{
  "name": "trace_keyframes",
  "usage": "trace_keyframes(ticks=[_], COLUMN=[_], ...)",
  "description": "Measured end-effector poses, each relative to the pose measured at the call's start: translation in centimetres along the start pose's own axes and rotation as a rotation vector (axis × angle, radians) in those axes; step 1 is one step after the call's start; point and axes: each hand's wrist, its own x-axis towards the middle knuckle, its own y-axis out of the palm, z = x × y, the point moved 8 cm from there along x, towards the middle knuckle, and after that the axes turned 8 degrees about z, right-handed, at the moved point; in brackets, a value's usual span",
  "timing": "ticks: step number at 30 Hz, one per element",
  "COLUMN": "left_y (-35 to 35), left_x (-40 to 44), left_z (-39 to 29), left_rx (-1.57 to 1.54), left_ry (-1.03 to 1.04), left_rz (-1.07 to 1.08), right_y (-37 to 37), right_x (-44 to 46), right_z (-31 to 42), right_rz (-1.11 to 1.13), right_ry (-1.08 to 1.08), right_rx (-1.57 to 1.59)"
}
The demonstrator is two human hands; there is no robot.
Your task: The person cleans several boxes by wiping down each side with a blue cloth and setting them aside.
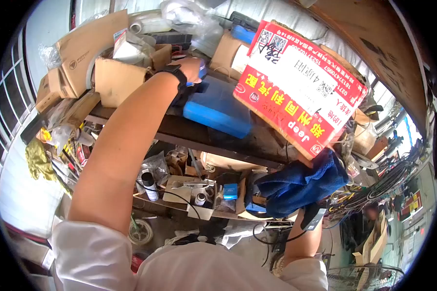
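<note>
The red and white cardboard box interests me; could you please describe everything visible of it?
The red and white cardboard box shows one broad face: red with large yellow Chinese characters, white "Jeep" lettering, and a white panel bearing QR codes and black handwriting. Brown cardboard shows along its edges; it is tilted, print running diagonally, in front of the dark shelf. The right hand meets its lower edge, near a crumpled dark blue cloth. Its contents are hidden.
</note>
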Motion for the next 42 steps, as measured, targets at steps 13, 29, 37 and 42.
trace_keyframes(ticks=[13, 29, 37, 42], left_y=[-5.6, 9.7, 11.2, 11.5], left_x=[-2.2, -27.5, -30.0, -28.9], left_z=[-5.2, -9.9, -9.8, -10.1], left_rx=[-0.619, -1.93, -2.179, -2.251], left_ry=[0.155, 0.241, -0.123, -0.205], left_rz=[-0.312, 0.223, -0.368, -0.458], right_y=[2.6, 10.5, 4.1, 2.1], right_x=[-6.4, -15.4, -8.3, -5.1], right_z=[-5.6, -4.0, -2.4, 2.1], right_rz=[0.147, 0.658, 0.071, -0.554], right_ry=[0.636, 1.184, 0.686, 0.41], right_rx=[1.017, 1.355, 0.562, 0.894])
